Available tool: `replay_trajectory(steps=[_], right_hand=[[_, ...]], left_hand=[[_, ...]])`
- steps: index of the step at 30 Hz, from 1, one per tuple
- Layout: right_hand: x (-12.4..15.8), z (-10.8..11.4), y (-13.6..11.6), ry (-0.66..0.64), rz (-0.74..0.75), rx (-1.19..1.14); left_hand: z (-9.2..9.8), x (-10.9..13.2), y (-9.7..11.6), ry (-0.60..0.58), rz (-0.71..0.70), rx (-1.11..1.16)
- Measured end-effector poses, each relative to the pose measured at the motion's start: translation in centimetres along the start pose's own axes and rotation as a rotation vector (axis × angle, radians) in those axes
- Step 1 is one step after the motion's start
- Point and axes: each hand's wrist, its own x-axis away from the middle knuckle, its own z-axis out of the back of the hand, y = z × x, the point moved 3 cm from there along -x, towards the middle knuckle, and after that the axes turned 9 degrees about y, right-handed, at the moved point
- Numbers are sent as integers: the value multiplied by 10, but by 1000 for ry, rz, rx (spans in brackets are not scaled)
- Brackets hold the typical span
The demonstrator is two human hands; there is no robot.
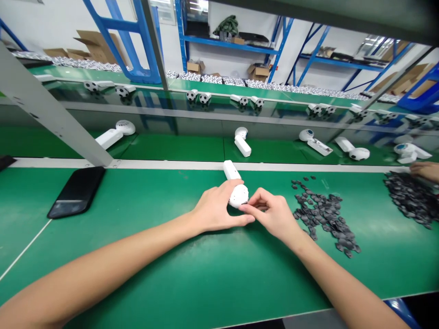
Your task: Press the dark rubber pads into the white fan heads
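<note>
My left hand point(217, 205) is closed around a white plastic device point(239, 195) with a round head and a longer body, which points away from me on the green tabletop. At the right rim of the round head, my right hand point(274, 212) pinches with thumb and forefinger. A dark edge shows at those fingertips, seemingly a small black piece mostly hidden by the fingers. Just right of my right hand lies a loose spread of small black pieces point(324, 214).
A larger black heap point(408, 196) lies at the right, with another person's hand point(425, 170) over it. A black phone point(77, 192) rests at the left. Beyond a pale rail point(171, 165), more white devices point(243, 142) sit on a green belt point(192, 148). A slanted metal post point(58, 109) stands at the left.
</note>
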Motion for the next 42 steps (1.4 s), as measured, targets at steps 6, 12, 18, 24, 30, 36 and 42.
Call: replay_trajectory(steps=[6,12,18,24,30,36,42], right_hand=[[0,-2,2,51,3,27],[-1,-2,1,47,42,22],[-2,-5,3,33,58,31],[-12,14,-3,-100,68,-4],[-20,62,0,-184,48,378],[-18,74,20,-426,-39,434],[-17,70,20,-418,-45,461]], left_hand=[[-1,-1,-3,38,-36,88],[-1,1,-5,47,-72,91],[4,-3,-1,31,-48,67],[9,-9,-11,18,-32,-18],[14,-10,-16,64,-51,57],[16,-11,-19,115,0,177],[11,-9,-23,132,131,313]])
